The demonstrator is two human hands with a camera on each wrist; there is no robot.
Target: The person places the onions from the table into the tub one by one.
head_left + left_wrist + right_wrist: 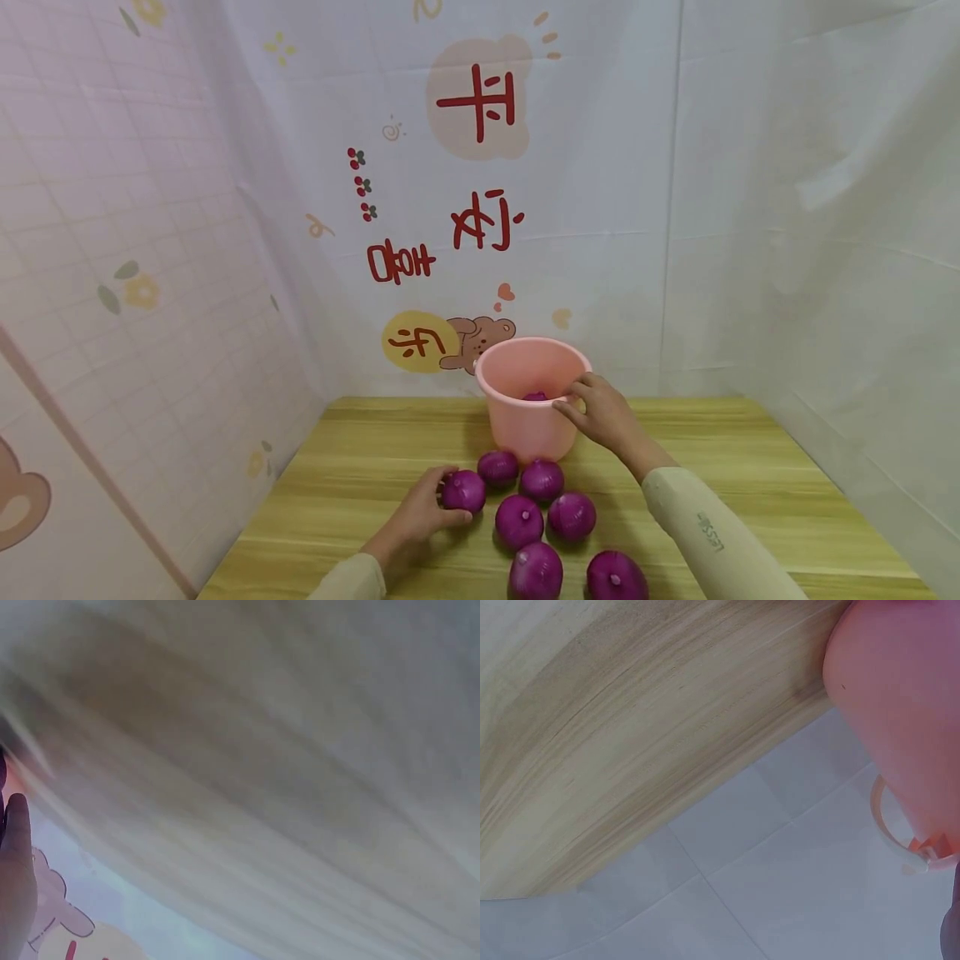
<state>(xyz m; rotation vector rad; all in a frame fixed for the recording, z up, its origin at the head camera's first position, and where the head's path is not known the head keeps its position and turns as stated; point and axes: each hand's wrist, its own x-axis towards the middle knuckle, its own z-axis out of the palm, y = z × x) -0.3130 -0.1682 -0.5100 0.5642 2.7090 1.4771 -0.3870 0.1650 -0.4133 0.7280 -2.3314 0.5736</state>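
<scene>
In the head view, my left hand (422, 510) has its fingers and thumb round a purple onion (464, 492) at the left of the group. Part of the same hand (16, 877) shows at the left edge of the left wrist view. My right hand (609, 414) grips the near right rim of a pink bucket (528, 429) at the back of the table. Inside the bucket, the top of a purple onion (535, 397) is visible; anything lower is hidden. The bucket wall (900, 697) and its handle (877, 806) appear in the right wrist view.
Several purple onions lie in front of the bucket, among them one touching or nearly touching its base (542, 481), one in the middle (519, 522) and one near the front (617, 577). The wooden table (360, 450) ends at a printed cloth backdrop (600, 167).
</scene>
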